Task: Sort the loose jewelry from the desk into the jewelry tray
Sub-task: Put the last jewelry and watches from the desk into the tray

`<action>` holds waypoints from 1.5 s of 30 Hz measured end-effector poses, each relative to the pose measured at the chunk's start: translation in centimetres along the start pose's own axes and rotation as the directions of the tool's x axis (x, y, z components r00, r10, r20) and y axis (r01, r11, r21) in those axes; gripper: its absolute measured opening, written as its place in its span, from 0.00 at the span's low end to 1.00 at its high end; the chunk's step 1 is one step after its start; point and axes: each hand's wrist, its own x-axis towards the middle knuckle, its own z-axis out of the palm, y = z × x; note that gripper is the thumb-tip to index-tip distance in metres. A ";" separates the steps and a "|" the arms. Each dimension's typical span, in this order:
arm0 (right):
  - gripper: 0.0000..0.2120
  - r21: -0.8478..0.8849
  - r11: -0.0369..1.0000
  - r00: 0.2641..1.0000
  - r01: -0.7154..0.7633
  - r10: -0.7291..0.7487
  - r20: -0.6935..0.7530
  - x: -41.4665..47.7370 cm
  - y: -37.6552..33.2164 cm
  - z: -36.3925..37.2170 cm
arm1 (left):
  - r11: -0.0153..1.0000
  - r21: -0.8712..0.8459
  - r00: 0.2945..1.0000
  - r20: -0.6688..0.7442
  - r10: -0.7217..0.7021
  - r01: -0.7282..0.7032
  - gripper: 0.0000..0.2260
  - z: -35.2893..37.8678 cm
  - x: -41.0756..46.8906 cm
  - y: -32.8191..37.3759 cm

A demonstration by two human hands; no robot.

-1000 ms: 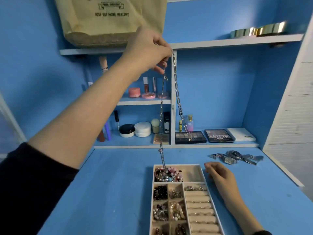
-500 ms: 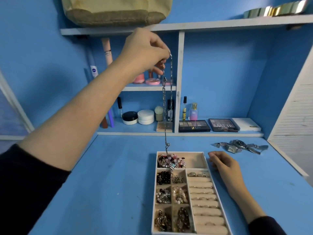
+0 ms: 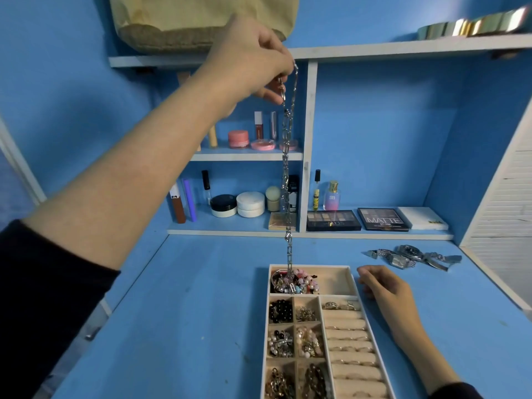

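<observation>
A long silver chain necklace (image 3: 287, 180) hangs straight down from my left hand (image 3: 253, 59), which pinches its top end high above the desk. Its lower end dips into the top compartment of the white jewelry tray (image 3: 353, 279), onto a heap of pink and pearl beaded pieces (image 3: 296, 280). My right hand (image 3: 385, 289) rests on the desk with loosely curled fingers, touching the tray's right rim and holding nothing. Several silver watches (image 3: 411, 256) lie on the blue desk (image 3: 187, 312) to the right of the tray.
The tray's smaller compartments hold beads, earrings and chains; ring rolls (image 3: 354, 349) fill its right side. Cosmetics, jars and eyeshadow palettes (image 3: 383, 219) line the shelves behind. A beige bag (image 3: 201, 21) sits on the top shelf. A white slatted panel (image 3: 506, 197) bounds the right.
The two hanging strands of the chain have swung together into one line, and its lower end has sunk further into the top compartment. My right hand has stayed at the tray's rim.
</observation>
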 end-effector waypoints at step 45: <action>0.04 -0.060 0.998 1.000 -0.022 0.022 0.005 0.3 -0.2 0.2 | 0.912 0.192 0.849 0.336 -0.408 0.362 0.03 9.7 -11.6 -14.4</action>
